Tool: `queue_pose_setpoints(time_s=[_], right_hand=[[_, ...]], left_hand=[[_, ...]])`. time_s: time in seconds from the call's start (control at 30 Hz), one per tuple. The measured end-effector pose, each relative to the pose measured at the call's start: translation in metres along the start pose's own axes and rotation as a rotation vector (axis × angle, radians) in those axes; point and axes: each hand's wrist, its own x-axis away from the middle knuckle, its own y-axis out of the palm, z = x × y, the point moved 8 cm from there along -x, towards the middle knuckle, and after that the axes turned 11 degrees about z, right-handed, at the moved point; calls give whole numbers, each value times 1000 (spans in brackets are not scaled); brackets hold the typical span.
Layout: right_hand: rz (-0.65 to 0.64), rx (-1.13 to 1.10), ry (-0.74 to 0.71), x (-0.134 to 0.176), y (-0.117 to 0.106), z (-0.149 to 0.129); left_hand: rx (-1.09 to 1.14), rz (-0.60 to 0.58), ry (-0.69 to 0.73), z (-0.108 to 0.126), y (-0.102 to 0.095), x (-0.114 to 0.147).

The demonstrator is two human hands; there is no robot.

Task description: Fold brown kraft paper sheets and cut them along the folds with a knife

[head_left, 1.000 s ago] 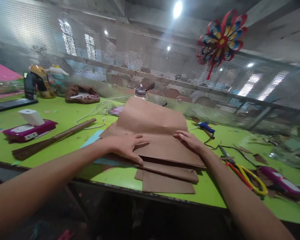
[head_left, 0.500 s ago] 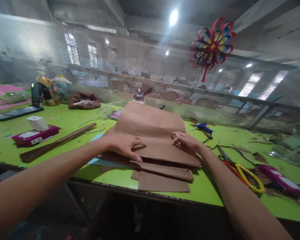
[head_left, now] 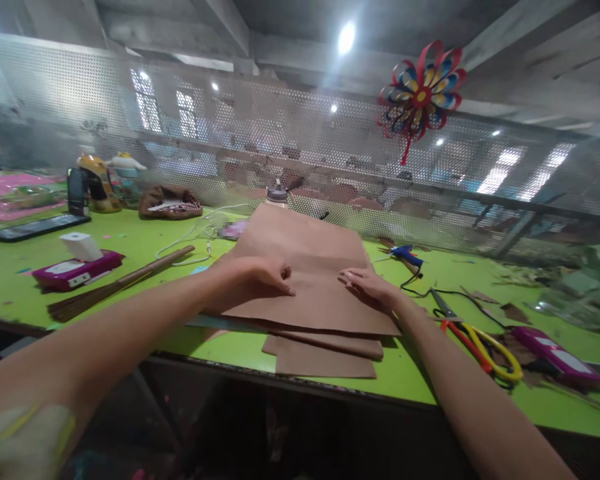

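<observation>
Against brown paper, left fingers rest loosely curled, right fingers slightly parted.

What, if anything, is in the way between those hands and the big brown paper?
Nothing visible. The left hand and right hand are both right at the paper. The scissors lie off to the right, beyond the right forearm.

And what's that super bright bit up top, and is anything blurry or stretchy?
Head view: the lamp glares white, a hazy streak below it. Head view: the far mesh looks milky and soft. Head view: under the table it's nearly black. Head view: the arms seem stretched towards the bottom corners, probably by a wide lens.
</observation>
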Motion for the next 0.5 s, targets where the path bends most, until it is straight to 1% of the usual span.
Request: queue_pose_setpoints(time_s=[0.07, 0.13, 0.17, 0.2, 0.3, 0.33, 0.4, 0.43, 0.47, 0.5], right_hand=[[31, 7, 6, 1, -4, 1], [60, 3, 5, 1, -10, 1], [65, -2, 1, 2, -13, 1], [63, -7, -3, 3, -15, 0], [30, -18, -3, 10, -17, -7], [10, -9, -7, 14, -16, -12], [-75, 60, -53, 25, -8, -28], [-138, 121, -104, 32, 0, -39], [-203, 201, -168, 39, 8, -51], [-259, 291, -235, 48, 17, -62]], left_hand=[[27, -16, 21, 2, -4, 3], [69, -2, 57, 6, -16, 13], [90, 21, 76, 9, -26, 22], [120, 67, 108, 12, -40, 32], [132, 235, 118, 8, -93, 78], [132, 314, 68, 1, -112, 96], [135, 443, -66, -20, -142, 136], [160, 519, -148, -32, -153, 157], [204, 580, -228, -45, -160, 177], [252, 613, -308, -58, -162, 196]])
